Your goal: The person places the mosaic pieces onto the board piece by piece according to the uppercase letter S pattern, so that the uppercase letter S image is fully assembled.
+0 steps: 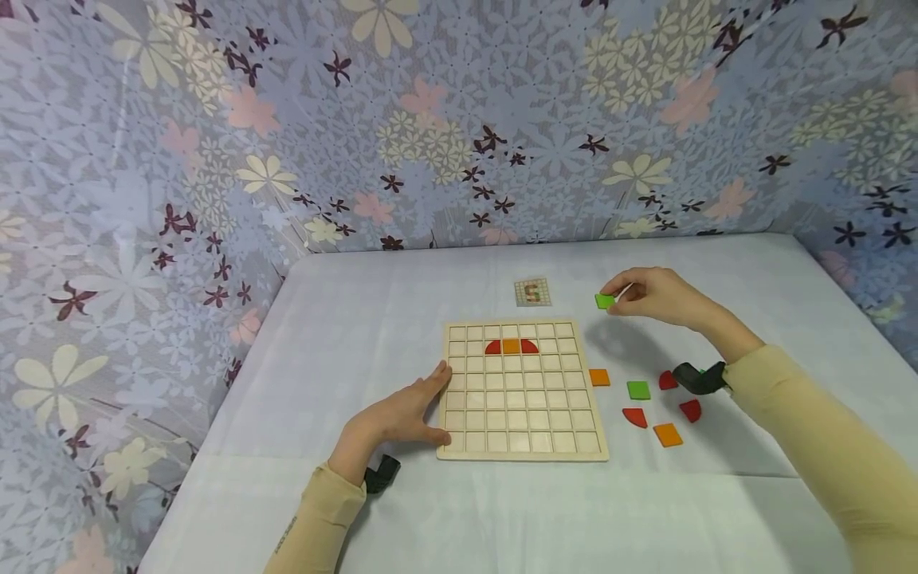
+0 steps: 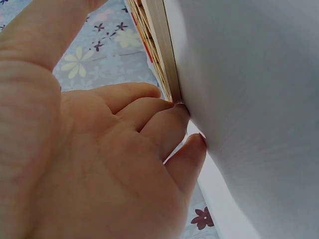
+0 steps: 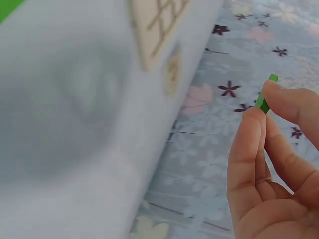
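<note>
My right hand [image 1: 658,296] pinches a green square tile [image 1: 605,301] between thumb and fingertips, raised over the table to the right of the pattern card [image 1: 532,292]. In the right wrist view the green tile [image 3: 265,94] shows edge-on. A wooden grid board [image 1: 526,399] lies flat in the middle of the table. In its second row sit an orange square [image 1: 511,346] and, on either side, a red quarter-circle [image 1: 492,347]. My left hand [image 1: 409,410] rests at the board's left edge, thumb and fingers spread; in the left wrist view its fingertips touch the board's side [image 2: 168,55].
Right of the board lie loose tiles: a green square [image 1: 638,390], orange squares [image 1: 668,434] and several red quarter-circles [image 1: 634,417]. Part of another green tile shows behind my right wrist strap [image 1: 699,378]. A flowered cloth wall [image 1: 445,119] stands behind the white table [image 1: 344,319].
</note>
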### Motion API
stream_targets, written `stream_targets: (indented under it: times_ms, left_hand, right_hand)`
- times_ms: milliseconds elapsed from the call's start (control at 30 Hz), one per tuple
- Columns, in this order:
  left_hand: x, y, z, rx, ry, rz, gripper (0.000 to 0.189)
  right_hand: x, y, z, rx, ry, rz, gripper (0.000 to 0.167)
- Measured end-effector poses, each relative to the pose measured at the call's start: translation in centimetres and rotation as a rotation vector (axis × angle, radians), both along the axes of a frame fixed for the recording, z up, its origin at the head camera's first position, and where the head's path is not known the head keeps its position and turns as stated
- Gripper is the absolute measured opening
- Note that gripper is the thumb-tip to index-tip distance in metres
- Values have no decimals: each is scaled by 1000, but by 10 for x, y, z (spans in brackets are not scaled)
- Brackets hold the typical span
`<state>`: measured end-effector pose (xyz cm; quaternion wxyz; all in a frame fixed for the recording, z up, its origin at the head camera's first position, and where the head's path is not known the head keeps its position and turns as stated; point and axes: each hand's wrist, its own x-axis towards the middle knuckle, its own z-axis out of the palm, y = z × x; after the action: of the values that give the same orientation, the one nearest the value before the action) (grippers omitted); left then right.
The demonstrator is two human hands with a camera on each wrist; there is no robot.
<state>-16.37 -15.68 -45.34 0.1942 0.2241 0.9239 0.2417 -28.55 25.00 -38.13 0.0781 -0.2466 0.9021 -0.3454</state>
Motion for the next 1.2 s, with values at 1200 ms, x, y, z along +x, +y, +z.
stream_targets:
  times_ms: [1200]
  left_hand:
    - [-1,-1,2,16,17,-26,99]
  right_hand:
    - [13,-124,-31,-198,-73,191,29]
